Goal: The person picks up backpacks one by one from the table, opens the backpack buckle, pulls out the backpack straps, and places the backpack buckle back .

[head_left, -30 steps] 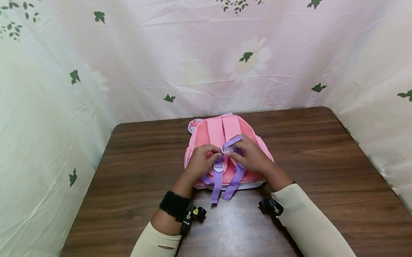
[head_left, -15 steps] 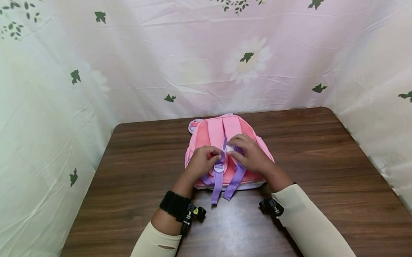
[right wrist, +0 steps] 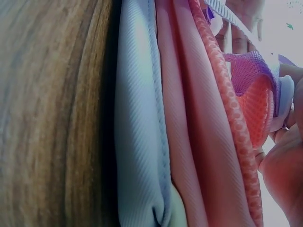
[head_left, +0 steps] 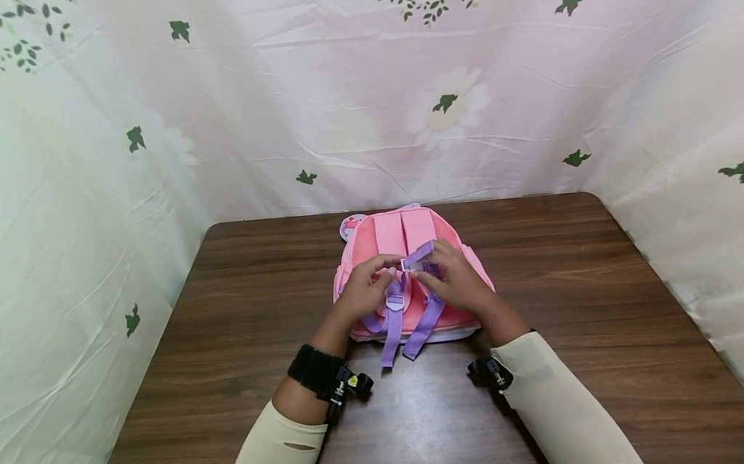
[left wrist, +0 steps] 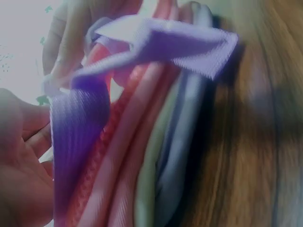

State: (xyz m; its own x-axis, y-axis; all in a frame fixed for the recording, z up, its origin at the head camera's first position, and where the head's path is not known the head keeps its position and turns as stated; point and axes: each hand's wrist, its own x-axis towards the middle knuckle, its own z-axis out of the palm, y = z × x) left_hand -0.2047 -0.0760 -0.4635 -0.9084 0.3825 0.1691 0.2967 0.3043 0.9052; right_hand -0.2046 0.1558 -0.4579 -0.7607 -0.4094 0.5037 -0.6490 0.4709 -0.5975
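A small pink backpack (head_left: 388, 232) lies with its shoulder straps facing up. Over its middle, my left hand (head_left: 365, 288) pinches at the left side of a whitish buckle (head_left: 406, 265). From the other side my right hand (head_left: 456, 278) grips the buckle and the purple webbing strap (head_left: 420, 251), which sticks up between the hands. Fingers hide much of the buckle. Two loose purple strap tails (head_left: 391, 336) hang over the bag's near edge. In the left wrist view, purple webbing (left wrist: 83, 118) rises along the bag's side; the right wrist view shows the pale buckle (right wrist: 283, 101) beside my fingers.
The backpack sits at the far middle of a dark wooden table (head_left: 270, 269). A round tag (head_left: 350, 226) lies at its upper left. Patterned cloth (head_left: 363, 116) hangs behind the table and along both sides.
The purple strap end tips upright, then lies back over toward my right hand. My left fingertips have shifted slightly up to the buckle. The backpack stays put.
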